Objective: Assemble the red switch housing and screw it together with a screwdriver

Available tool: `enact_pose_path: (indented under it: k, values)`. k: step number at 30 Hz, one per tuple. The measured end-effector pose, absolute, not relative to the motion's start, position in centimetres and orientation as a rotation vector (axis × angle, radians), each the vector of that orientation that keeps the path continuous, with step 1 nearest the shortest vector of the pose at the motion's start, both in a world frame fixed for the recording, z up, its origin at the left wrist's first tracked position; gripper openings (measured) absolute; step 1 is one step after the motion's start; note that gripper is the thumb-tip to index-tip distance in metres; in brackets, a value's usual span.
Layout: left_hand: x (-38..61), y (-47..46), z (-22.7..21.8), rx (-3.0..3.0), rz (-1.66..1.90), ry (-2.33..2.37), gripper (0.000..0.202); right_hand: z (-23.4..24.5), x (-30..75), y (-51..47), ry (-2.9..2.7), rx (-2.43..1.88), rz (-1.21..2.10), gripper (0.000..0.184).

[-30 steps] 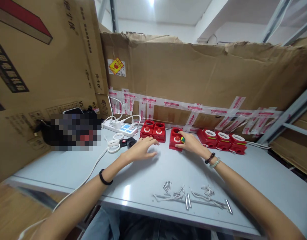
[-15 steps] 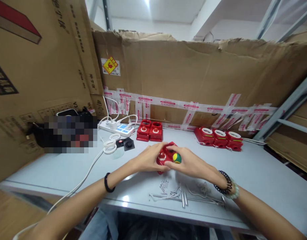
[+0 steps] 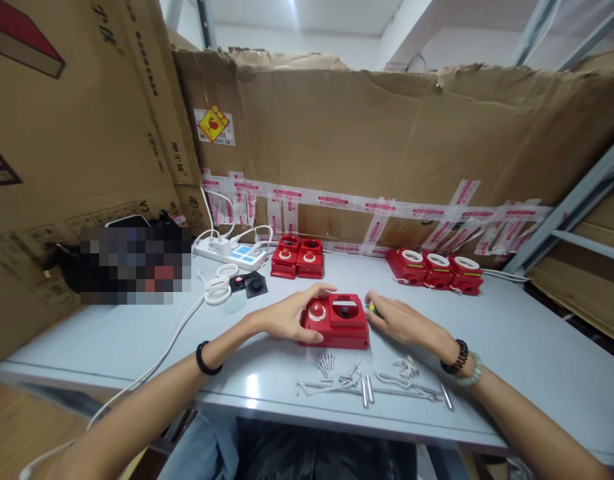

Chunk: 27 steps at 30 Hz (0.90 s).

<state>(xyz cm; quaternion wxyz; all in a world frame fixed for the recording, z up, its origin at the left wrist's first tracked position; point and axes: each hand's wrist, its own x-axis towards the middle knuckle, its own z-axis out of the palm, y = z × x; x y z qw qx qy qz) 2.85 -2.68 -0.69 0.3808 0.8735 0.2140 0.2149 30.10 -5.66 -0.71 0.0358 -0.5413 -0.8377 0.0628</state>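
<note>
A red plastic housing (image 3: 339,333) lies on the table before me, with a small red dome in a white ring at its left and a round opening holding a dark part at its right. My left hand (image 3: 287,317) grips its left end between thumb and fingers. Just off its right end, my right hand (image 3: 404,325) is closed around a stubby green-and-yellow screwdriver (image 3: 374,309), mostly hidden by the fingers. Closer to me lie several screws (image 3: 327,363), metal pins (image 3: 367,391) and white cords (image 3: 394,379).
Two similar red housings (image 3: 297,265) stand behind, beside a white power strip (image 3: 231,253). Three red housings with white rings (image 3: 437,277) are at the back right. White rings (image 3: 218,291) and a black square part (image 3: 257,285) lie left. Cardboard (image 3: 337,133) walls the back.
My right hand has moved right, off the housing, carrying the screwdriver. The housing has turned to lie lengthwise across in front of me. My left hand still holds its left end.
</note>
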Motion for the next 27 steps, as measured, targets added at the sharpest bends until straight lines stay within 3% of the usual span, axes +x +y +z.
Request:
enact_pose_path:
  k: [5, 10, 14, 17, 23, 27]
  values:
    - [2.7, -2.6, -0.1, 2.158, 0.770, 0.597, 0.078, -0.1, 30.8, -5.8, -2.625, -1.585, 0.255, 0.026]
    - [4.8, -2.8, 0.1, 2.058, 1.040, 0.548, 0.071, 1.9, 30.3, -6.0, -2.239, -1.240, 0.508, 0.063]
    - [7.5, -3.8, 0.8, 2.060, 1.072, 0.399, 0.072, 2.8, 28.6, -6.5, -1.907, -0.892, 0.886, 0.052]
    - [8.1, -4.3, 1.7, 2.098, 1.042, 0.403, 0.071, 2.6, 28.1, -6.7, -1.739, -0.848, 0.974, 0.047]
    - [2.6, -1.8, 3.1, 2.564, 1.024, 1.126, 0.028, 1.7, 29.2, -6.0, -1.595, -0.862, 0.952, 0.060]
    - [-3.4, 1.2, 2.6, 2.524, 0.311, 1.852, 0.028, 1.8, 29.2, -6.1, -1.631, -0.873, 0.957, 0.060]
